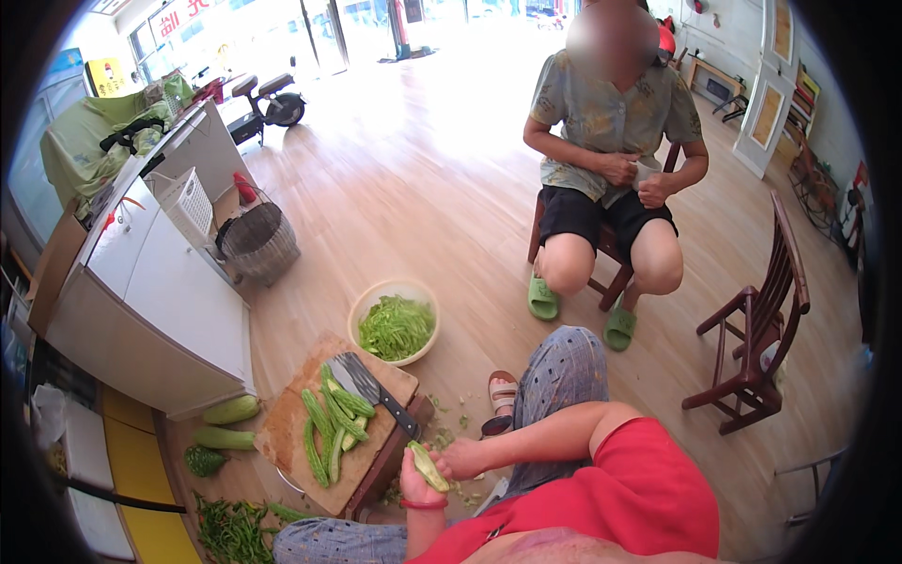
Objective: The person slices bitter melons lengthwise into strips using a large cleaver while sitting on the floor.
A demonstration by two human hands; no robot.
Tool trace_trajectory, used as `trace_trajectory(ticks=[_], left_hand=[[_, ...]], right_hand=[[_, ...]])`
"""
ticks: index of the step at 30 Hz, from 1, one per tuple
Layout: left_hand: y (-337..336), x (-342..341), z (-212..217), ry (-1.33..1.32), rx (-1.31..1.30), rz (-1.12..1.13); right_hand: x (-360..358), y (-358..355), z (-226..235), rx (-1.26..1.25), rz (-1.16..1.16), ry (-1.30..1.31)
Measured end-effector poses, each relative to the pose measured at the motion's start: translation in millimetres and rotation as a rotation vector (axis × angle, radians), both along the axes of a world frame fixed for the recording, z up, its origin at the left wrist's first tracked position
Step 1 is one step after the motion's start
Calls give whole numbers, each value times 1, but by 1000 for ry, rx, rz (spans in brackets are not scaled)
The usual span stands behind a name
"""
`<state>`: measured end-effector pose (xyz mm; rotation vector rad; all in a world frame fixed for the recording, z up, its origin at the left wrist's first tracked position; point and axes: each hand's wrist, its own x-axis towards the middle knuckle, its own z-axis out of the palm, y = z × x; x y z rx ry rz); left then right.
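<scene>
My left hand (414,483), with a red band at the wrist, is wrapped round a halved green gourd (428,467) that looks like bitter melon, its pale inside facing up. Against the gourd's right side, my right hand (464,458) has its fingers drawn together; whether something is in them is hidden. Left of my hands, several long, ridged green gourd pieces (319,429) lie on a wooden cutting board (282,415). A broad kitchen knife (375,392) with a black handle rests across the board's far right part, its handle jutting over the edge toward my hands.
Beyond the board stands a cream bowl (436,315) of sliced greens (398,328). Whole gourds (225,439) and a heap of green peppers (230,534) lie on the floor at left. A wicker basket (260,242) stands by the white counter (164,301). Another person (611,141) sits opposite; a wooden chair (759,329) is at right.
</scene>
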<state>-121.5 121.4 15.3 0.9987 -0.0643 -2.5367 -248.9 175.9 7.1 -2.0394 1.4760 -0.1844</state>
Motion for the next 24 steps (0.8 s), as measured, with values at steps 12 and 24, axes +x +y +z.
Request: trace_trajectory(ticks=[12,24], left_hand=[[3,-1,4,-5,-35,-17],[-2,4,9,62,1,3]], right_hand=[[-1,1,-18,-44,-24,-21],[-14,-18,8,69,-92,64]])
